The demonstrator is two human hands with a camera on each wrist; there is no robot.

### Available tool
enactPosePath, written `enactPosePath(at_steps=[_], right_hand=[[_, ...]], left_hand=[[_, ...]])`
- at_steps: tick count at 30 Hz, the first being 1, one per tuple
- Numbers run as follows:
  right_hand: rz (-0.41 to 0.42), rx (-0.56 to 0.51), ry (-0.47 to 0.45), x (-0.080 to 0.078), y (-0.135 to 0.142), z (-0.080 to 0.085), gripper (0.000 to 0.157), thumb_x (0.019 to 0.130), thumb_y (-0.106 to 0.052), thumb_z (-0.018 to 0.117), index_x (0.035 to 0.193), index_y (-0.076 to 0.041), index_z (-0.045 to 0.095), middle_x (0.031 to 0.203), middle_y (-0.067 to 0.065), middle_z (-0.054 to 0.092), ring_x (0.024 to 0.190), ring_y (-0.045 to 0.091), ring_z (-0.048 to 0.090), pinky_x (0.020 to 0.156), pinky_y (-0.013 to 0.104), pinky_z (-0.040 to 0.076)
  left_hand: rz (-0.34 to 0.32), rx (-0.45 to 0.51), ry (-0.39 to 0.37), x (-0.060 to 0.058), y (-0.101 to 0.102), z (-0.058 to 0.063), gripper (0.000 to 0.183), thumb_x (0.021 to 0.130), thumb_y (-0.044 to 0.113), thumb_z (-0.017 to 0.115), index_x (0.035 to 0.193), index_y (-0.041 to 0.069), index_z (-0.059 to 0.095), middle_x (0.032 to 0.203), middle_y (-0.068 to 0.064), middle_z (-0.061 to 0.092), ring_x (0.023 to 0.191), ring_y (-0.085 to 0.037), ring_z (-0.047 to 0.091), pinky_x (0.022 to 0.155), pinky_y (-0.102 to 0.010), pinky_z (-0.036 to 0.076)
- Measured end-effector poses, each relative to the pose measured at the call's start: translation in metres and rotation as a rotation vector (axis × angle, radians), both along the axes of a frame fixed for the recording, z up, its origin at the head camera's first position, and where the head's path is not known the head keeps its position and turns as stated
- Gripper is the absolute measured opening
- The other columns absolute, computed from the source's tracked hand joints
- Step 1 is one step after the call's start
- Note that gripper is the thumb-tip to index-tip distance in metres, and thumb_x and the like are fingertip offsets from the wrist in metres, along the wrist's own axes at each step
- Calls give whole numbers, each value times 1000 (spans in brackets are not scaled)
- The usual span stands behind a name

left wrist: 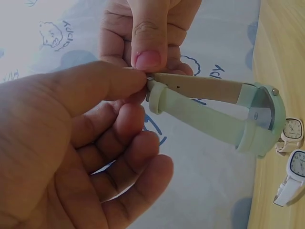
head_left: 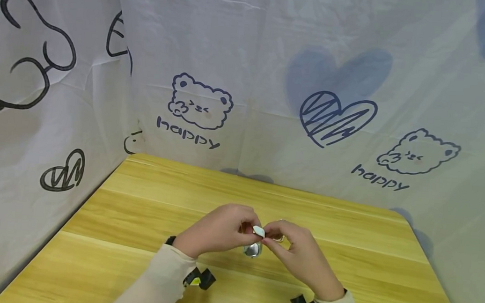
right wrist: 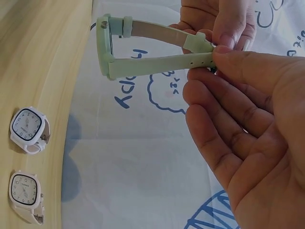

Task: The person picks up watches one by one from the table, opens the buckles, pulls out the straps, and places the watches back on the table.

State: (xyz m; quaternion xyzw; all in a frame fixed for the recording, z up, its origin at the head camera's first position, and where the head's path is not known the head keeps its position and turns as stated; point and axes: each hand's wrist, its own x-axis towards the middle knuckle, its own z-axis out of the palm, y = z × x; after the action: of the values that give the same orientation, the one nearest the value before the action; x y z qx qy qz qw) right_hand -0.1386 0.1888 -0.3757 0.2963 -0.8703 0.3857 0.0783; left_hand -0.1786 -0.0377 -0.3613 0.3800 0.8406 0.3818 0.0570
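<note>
Noted at left, above the table (head_left: 115,217): left hand (head_left: 222,230), with thumb and forefinger pinched on the buckle end of a strap (left wrist: 200,114), and with remaining fingers loosely bent, holding nothing.

Noted at centre, raised between both hands: mint watch (right wrist: 159,63), drawn into a narrow loop, with case (right wrist: 104,47) hanging lowest and buckle (right wrist: 212,70) mostly hidden at the fingertips. Cannot tell whether fastened. Judged light overall, with most weight at the case. Judged stiff at the case; soft but springy along the strap, and smooth enough to slide out of a slack pinch. Judged fragile at the face if dropped. Best held by the strap edges close to the buckle, or by the sides of the case.

Found on the table, far of the hands: white watch (right wrist: 27,125), then cream watch (right wrist: 25,190) to its right, both with squarish, dark-rimmed dials.

Found at right: right hand (head_left: 300,254), with thumb and forefinger pinched on the holed strap end, and with other fingers relaxed in a curve.

Checked for containers: none in sight, hence no contents to record.
</note>
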Motion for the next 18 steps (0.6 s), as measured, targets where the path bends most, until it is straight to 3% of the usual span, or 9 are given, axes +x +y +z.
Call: enactPosePath(at_steps=[4,8,12,18], right_hand=[[16,-9,-4,1,-1,1,20,94,-9,76,110,-21,71,103,-13,73,95,4,69,82,31,60],[32,-20,4,1,0,1,22,94,-8,75,111,-21,71,104,-12,73,96,5,70,84,31,60],[46,-32,11,2,0,1,22,94,-7,76,110,-21,71,104,-12,73,95,6,69,84,33,60],[62,-50,37,5,0,4,18,96,-7,74,108,-19,71,101,-8,74,94,7,68,82,35,60]], left_hand=[[-6,10,-49,0,-1,-1,2,96,17,74,95,18,73,85,13,64,75,-5,59,71,-24,54],[-12,9,-51,0,0,0,7,94,12,73,95,19,73,85,12,64,75,-6,58,70,-24,53],[-24,12,-20,0,-1,0,10,92,12,72,91,22,71,85,13,64,76,-5,58,71,-23,53],[-38,66,65,3,-2,3,14,88,13,71,84,26,67,82,15,62,76,-15,62,68,-22,52]])
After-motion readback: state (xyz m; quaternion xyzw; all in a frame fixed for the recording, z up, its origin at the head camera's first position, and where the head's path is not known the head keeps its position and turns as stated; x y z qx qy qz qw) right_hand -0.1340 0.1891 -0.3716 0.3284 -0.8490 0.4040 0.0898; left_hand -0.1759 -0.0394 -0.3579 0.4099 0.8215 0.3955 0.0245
